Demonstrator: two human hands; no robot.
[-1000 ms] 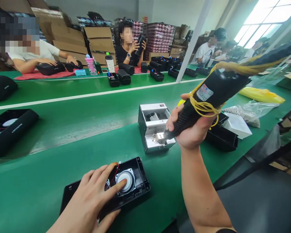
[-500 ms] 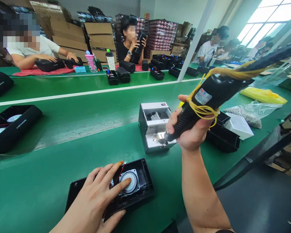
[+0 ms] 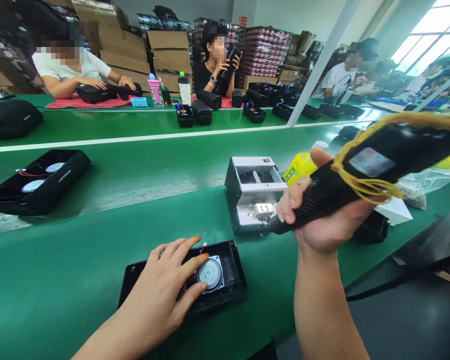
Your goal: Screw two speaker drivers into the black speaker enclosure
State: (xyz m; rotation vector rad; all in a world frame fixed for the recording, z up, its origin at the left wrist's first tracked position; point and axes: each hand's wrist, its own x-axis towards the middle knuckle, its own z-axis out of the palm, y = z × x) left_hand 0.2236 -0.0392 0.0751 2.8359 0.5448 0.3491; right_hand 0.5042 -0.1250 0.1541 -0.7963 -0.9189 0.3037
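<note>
My left hand point(image 3: 165, 282) rests over an open black speaker housing point(image 3: 232, 280) on the green bench. Its fingers are stretched out, with thumb and forefinger at the left edge of a round speaker driver point(image 3: 210, 274). A short red wire with a white plug point(image 3: 204, 247) shows beside the fingertips; the palm hides the housing's left part. My right hand point(image 3: 330, 225) is wrapped around a black electric screwdriver point(image 3: 322, 200) bound with yellow cord. The screwdriver's tip points left, in front of a grey-and-white screw feeder point(image 3: 257, 195); whether they touch I cannot tell.
Another housing point(image 3: 65, 175) with two drivers lies at the left. Behind the feeder stands a yellow container point(image 3: 298, 167). A white box point(image 3: 397, 212) and a bag of small metal parts point(image 3: 414, 195) lie at the right. Co-workers sit across the bench among black speakers point(image 3: 208, 97).
The view has turned left, so the scene sits further right. The screwdriver has tilted flatter. My left thumb has moved from the housing's near side onto the driver's edge.
</note>
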